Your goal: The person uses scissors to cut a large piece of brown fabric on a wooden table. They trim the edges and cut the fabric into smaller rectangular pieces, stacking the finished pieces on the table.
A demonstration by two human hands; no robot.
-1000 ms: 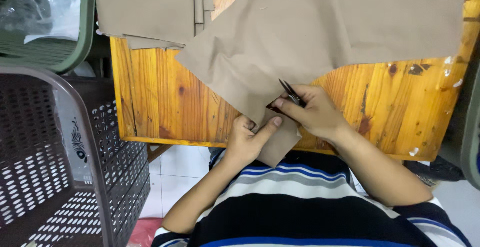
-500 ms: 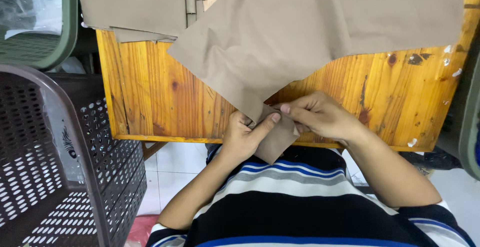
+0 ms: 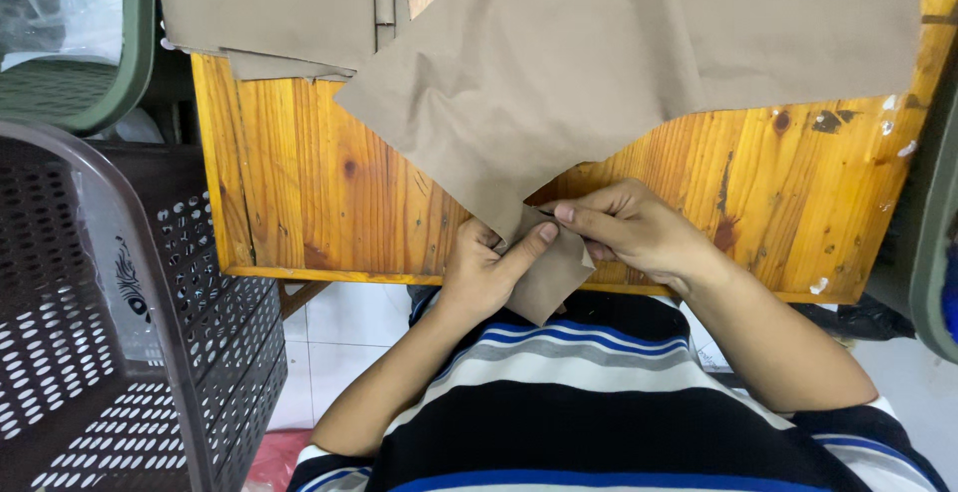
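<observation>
A large tan fabric piece (image 3: 619, 63) lies across the wooden table (image 3: 329, 193), and its pointed corner hangs over the near edge. My left hand (image 3: 489, 272) pinches that corner from the left, thumb on top. My right hand (image 3: 639, 233) meets it from the right, fingertips closed on the same fold of cloth. A thin dark tip shows just under my right forefinger; what it belongs to is hidden in the hand.
More tan fabric pieces (image 3: 269, 3) are stacked at the table's far left. A dark perforated plastic basket (image 3: 100, 332) stands at my left, a green basket (image 3: 90, 83) behind it. A green rim (image 3: 933, 243) borders the table's right side.
Small black snips stuck out of my right hand a second ago and are now out of sight. Both hands have closed in on the cloth corner at the table edge.
</observation>
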